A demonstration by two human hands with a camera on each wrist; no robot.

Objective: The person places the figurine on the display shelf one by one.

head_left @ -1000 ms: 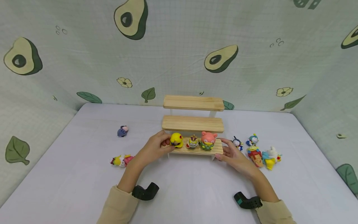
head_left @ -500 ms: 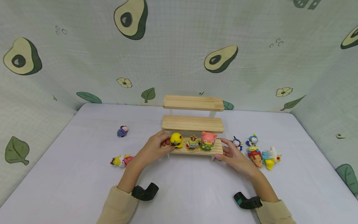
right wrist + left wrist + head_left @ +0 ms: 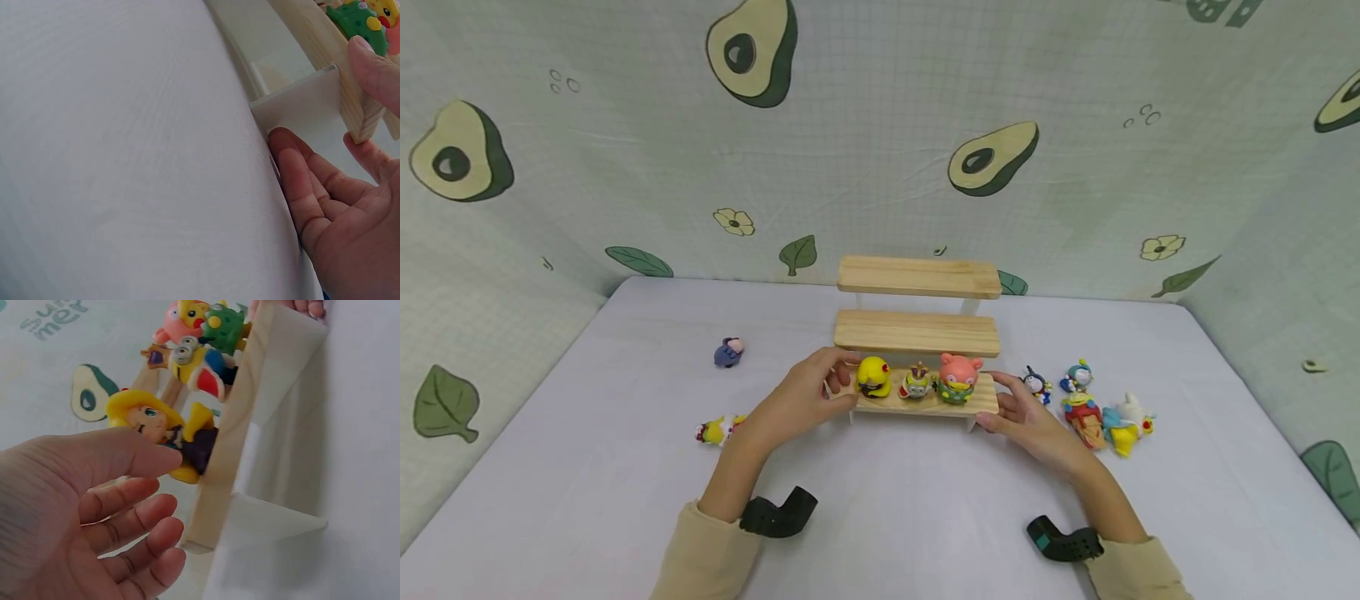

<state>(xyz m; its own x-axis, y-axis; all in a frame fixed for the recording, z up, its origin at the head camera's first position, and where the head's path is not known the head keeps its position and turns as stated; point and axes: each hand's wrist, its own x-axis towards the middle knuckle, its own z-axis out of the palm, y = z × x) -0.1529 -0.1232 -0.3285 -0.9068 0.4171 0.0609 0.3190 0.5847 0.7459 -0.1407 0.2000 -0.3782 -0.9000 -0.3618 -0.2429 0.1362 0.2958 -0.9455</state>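
Note:
A wooden three-tier display stand (image 3: 917, 332) bears three figurines on its lowest board. At the left end sits a yellow-haired doll figurine (image 3: 147, 419), then a crowned minion figurine (image 3: 916, 381), then a pink-hooded duck figurine (image 3: 958, 377) in green. My left hand (image 3: 811, 392) is beside the doll figurine, thumb and fingers spread apart with nothing between them; in the left wrist view the thumb overlaps the figurine. My right hand (image 3: 1033, 421) grips the right end of the lowest board, thumb at the front edge, other fingers by the white support (image 3: 300, 103).
Left on the table lie a small blue-grey figurine (image 3: 728, 352) and a yellow-and-white figurine (image 3: 718, 430), partly behind the left forearm. To the right are several more figurines, among them a red one (image 3: 1082, 421) and a white one (image 3: 1131, 417). Avocado-print cloth (image 3: 880, 125) hangs behind.
My left hand has let go of the yellow-haired doll figurine and drawn slightly left, its fingers parting. The right hand and the stand stay in place.

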